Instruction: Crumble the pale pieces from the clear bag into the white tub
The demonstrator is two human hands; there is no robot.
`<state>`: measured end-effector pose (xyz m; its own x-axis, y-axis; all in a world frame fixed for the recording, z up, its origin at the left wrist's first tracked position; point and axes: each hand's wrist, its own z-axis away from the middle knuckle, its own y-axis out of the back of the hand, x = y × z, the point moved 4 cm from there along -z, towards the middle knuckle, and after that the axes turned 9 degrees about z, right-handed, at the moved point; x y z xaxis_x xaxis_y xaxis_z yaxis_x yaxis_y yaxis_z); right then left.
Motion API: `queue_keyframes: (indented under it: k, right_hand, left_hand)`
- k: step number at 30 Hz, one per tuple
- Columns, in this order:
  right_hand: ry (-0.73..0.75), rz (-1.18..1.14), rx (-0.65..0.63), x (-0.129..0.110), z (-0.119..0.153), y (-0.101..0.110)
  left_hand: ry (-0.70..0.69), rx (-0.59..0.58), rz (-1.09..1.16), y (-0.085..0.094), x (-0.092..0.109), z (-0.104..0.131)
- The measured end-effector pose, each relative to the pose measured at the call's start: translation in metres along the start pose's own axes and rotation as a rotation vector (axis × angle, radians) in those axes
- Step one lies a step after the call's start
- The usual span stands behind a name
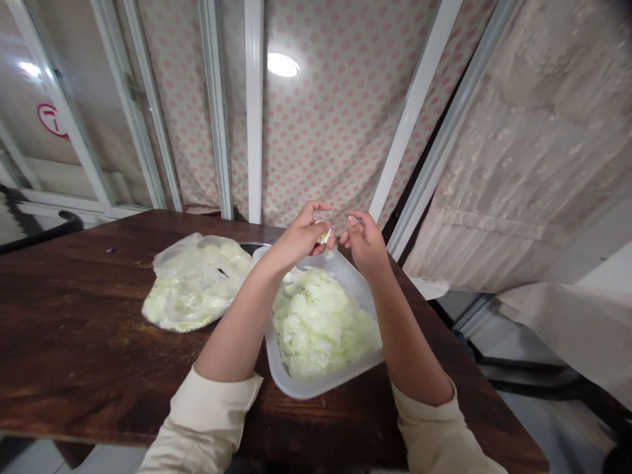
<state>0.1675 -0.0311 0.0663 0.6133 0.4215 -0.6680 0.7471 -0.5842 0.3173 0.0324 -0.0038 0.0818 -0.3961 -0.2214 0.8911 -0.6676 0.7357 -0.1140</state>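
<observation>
Left hand [302, 236] raised at centre frame, above the far rim of the white plastic tray [316, 387]; grip pinched shut on a small pale piece of cabbage [324, 236], thumb and fingertips closed round it. Right hand [364, 242] just beside it, a little to the right; fingers loosely curled, tips near the same piece, touching or not cannot be told, nothing clearly held. Below both hands, shredded cabbage [318, 322] heaped in the tray, filling most of it. Left of the tray, touching its far corner, a clear plastic bag [190, 280] with more pale green cabbage, lying on the dark wooden tabletop [74, 329]. Cream sleeves [210, 411] pushed back at both forearms, lower frame. Dotted pink curtain [336, 118] across the upper centre.
</observation>
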Motion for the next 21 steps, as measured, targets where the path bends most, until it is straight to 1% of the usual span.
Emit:
queue_keyframes:
  k: [3,9,14,16,18,21]
  right_hand:
    - [0.06,-0.007,-0.016,-0.003,0.001,-0.002]
    - [0.101,-0.066,-0.081,-0.005,0.002,-0.006]
    - [0.175,-0.087,-0.088,-0.016,0.006,-0.006]
    - [0.172,-0.132,-0.129,-0.021,0.008,-0.008]
    - [0.138,-0.183,-0.175,-0.024,0.01,-0.01]
    - [0.096,-0.228,-0.195,-0.024,0.009,-0.011]
  left_hand:
    - [-0.013,-0.018,0.009,-0.002,-0.001,-0.001]
    - [-0.04,-0.026,0.02,-0.003,-0.003,-0.001]
    - [-0.043,-0.044,0.009,-0.004,-0.004,-0.001]
    - [-0.037,-0.039,-0.012,-0.004,-0.004,-0.001]
    - [-0.022,-0.021,-0.042,-0.003,-0.004,-0.001]
    - [0.008,-0.006,-0.068,-0.003,-0.004,0.0]
